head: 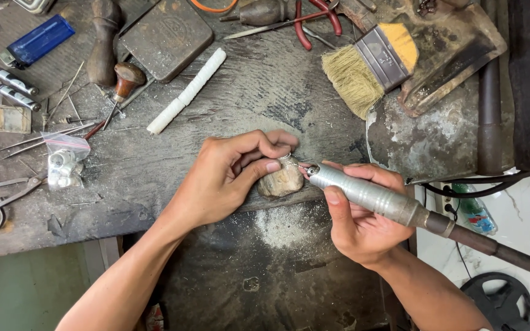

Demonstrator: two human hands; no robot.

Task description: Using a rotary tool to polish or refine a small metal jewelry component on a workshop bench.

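My left hand [231,178] pinches a small silver piece [288,158] between thumb and fingers and rests it on a worn wooden bench peg [282,181]. My right hand [360,217] grips a metal rotary handpiece [369,197] like a pen. Its tip meets the silver piece from the right. A dark flexible shaft [498,251] trails off the handpiece to the lower right. Pale metal dust [283,227] lies on the dark tray below the peg.
On the scuffed workbench [154,178] lie a yellow-handled brush [369,64], a white wrapped stick [186,92], a blue lighter [37,41], scissors [1,196], red-handled pliers [314,21], wooden-handled gravers [124,83] and a small plastic bag [64,162]. A metal block [430,141] sits at right.
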